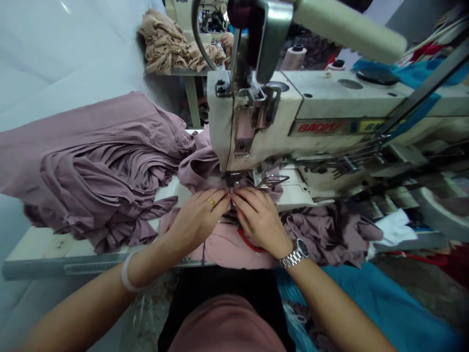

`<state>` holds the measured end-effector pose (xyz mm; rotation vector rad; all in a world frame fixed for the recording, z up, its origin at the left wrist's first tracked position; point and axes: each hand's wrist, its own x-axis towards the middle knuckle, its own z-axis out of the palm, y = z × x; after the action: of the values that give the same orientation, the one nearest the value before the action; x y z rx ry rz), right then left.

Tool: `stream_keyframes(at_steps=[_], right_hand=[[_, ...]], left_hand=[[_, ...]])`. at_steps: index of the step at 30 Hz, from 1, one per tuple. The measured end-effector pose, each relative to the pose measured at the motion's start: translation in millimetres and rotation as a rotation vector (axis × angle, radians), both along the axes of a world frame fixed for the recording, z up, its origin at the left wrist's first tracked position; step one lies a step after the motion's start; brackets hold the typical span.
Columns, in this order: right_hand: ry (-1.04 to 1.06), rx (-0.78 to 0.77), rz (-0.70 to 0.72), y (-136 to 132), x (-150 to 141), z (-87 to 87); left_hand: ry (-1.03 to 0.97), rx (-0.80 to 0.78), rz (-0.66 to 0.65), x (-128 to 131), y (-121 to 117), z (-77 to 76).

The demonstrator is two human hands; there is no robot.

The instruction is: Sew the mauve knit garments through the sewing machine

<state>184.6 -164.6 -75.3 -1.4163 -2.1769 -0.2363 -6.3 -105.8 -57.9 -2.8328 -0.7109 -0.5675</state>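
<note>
**Left hand (198, 220) and right hand (261, 220) on mauve knit (205, 171) at presser foot (233, 179)**

Both hands curled nearly closed, fingertips meeting just in front of the foot, gathering the knit between them. Exact pinch points hidden by the fingers. Ring (211, 201) on left hand, steel watch (297, 253) on right wrist, pale bangle (126, 274) on left forearm.

Knit runs under the foot and bunches behind it. Paler pink panel (220, 247) lies under the hands, with red strip (249, 240) showing below right hand. Metal guide (271, 182) sits just right of the foot.

Machine head (256, 122), marked BAOYU, is directly above. Thread cone (293, 57) stands behind it.

Bench (73, 259) carries large folded mauve pile (98, 166), left of hands, touching the knit at the machine. Smaller crumpled mauve heap (330, 234) lies right of right hand, white cloth (395, 227) beyond it.

Teal cloth (366, 298) lies below the bench, right side. Beige fabric pile (176, 44) sits on a separate table behind.
</note>
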Motion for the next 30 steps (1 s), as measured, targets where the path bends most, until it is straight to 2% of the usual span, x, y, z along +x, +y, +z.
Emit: stream_keyframes(at_steps=[3,6,18,25,30], right_hand=[[0.139,-0.008,0.059,0,2,-0.1],[0.196,-0.035,0.058,3,1,1.6],[0.044,-0.088,-0.009,21,5,9.0],[-0.007,-0.014,-0.06,30,4,5.7],[-0.04,-0.012,-0.011,25,6,7.3]], left_hand=[[-0.044,0.0,-0.033,-1,2,0.2],[-0.06,-0.036,-0.037,0,3,0.0],[-0.092,-0.094,0.011,2,10,-6.3],[-0.101,-0.095,0.001,1,11,-6.7],[-0.089,-0.098,0.012,4,8,-3.9]])
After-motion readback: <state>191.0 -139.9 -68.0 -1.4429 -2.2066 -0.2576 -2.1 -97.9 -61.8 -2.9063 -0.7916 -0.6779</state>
